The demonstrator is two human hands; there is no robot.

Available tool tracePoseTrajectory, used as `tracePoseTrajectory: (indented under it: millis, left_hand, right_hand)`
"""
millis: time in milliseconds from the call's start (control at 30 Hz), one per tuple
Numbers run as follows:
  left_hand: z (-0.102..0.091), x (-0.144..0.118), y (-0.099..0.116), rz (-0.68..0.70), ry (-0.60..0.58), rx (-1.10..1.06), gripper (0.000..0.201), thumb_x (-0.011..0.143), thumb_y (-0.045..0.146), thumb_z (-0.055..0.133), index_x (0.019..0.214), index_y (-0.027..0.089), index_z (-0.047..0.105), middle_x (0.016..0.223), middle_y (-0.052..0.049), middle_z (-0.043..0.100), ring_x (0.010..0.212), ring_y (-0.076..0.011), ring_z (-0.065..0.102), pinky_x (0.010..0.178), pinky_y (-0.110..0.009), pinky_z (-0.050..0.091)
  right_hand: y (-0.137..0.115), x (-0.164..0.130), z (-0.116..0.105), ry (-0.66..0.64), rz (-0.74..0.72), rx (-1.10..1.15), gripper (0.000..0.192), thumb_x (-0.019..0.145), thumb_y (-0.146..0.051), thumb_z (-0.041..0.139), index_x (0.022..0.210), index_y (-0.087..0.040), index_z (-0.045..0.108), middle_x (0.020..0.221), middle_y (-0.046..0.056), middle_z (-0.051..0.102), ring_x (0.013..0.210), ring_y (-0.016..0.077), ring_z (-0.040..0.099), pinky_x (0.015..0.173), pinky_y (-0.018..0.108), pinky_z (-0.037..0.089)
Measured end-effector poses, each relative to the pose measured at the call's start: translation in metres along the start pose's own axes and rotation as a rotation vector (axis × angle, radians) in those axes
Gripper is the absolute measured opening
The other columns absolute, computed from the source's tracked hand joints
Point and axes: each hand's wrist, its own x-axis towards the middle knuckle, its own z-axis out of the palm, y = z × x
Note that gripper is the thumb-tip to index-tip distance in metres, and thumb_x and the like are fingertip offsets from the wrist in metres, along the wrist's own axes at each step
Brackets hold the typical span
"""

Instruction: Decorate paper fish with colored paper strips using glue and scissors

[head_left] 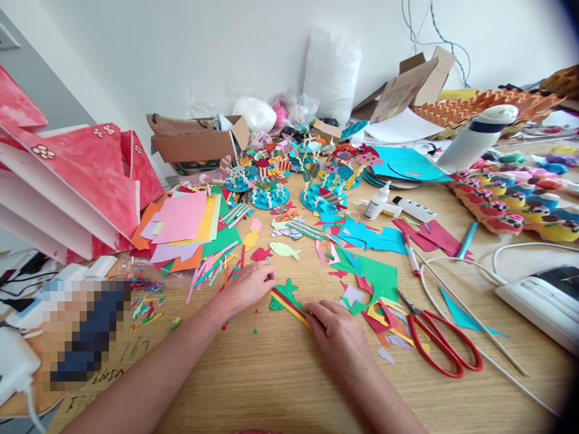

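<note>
Red and yellow paper strips lie slantwise over a green paper fish, which is partly covered by them. My left hand is closed, with its fingertips pinched at the upper left end of the strips. At the lower right end, my right hand has its fingers closed on the strips and held against the table. Just beyond my hands lie a pale green paper fish, a red paper fish and a yellow one.
Red-handled scissors lie open-bladed at right, beside paper scraps and a white cable. Stacked coloured paper is at left. Farther back stand blue-based fish decorations, a glue bottle and a cardboard box.
</note>
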Motion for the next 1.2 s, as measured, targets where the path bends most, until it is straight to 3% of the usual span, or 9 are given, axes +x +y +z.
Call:
tracePoseTrajectory:
  millis: [1200]
  left_hand:
    - [0.0035, 0.0018, -0.0035, 0.001, 0.005, 0.078, 0.012, 0.07, 0.016, 0.047, 0.06, 0.016, 0.053, 0.064, 0.002, 0.052, 0.06, -0.0099, 0.046, 0.052, -0.021, 0.029]
  right_hand:
    - [0.0023, 0.0, 0.0041, 0.009, 0.024, 0.025, 0.023, 0.083, -0.02, 0.04, 0.082, -0.023, 0.063, 0.072, 0.001, 0.062, 0.072, 0.0141, 0.057, 0.062, 0.022, 0.038]
